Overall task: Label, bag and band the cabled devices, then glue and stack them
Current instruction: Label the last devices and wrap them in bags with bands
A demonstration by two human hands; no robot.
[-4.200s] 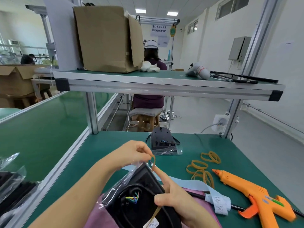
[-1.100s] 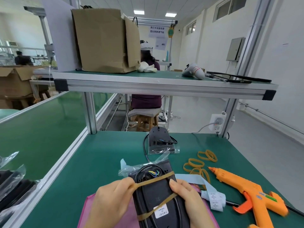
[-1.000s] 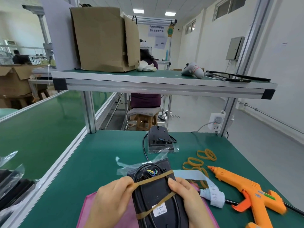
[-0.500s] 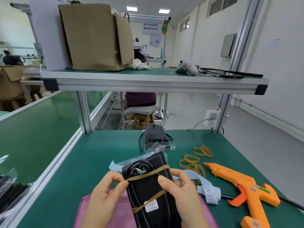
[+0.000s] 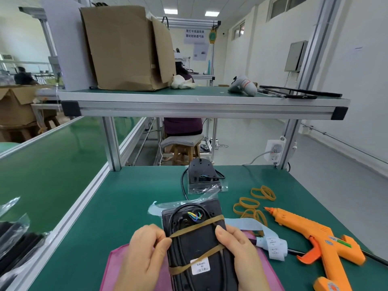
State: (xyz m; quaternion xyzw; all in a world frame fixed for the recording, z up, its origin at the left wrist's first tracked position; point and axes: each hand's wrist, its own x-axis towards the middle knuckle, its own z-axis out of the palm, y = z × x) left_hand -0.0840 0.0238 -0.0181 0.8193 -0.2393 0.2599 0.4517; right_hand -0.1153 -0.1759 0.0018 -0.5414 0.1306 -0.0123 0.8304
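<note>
A black bagged device (image 5: 197, 240) with a coiled cable and coloured wires lies in front of me over a pink mat (image 5: 117, 267). A tan rubber band (image 5: 195, 226) crosses it twice, and a white label (image 5: 200, 266) sits near its lower end. My left hand (image 5: 144, 255) grips the device's left edge and pinches the band there. My right hand (image 5: 239, 253) holds its right edge, thumb on top. Another black bagged device (image 5: 202, 175) stands further back on the table.
Loose rubber bands (image 5: 252, 206) and an orange glue gun (image 5: 315, 238) lie to the right on the green table (image 5: 134, 198). A strip of labels (image 5: 273, 245) trails beside my right hand. Bagged items (image 5: 14, 238) sit at the left. A shelf (image 5: 201, 106) with a cardboard box (image 5: 126, 49) hangs overhead.
The band went from being stretched over the device's top to lying wrapped across it twice. Both hands now hold the device by its sides, slightly closer to me.
</note>
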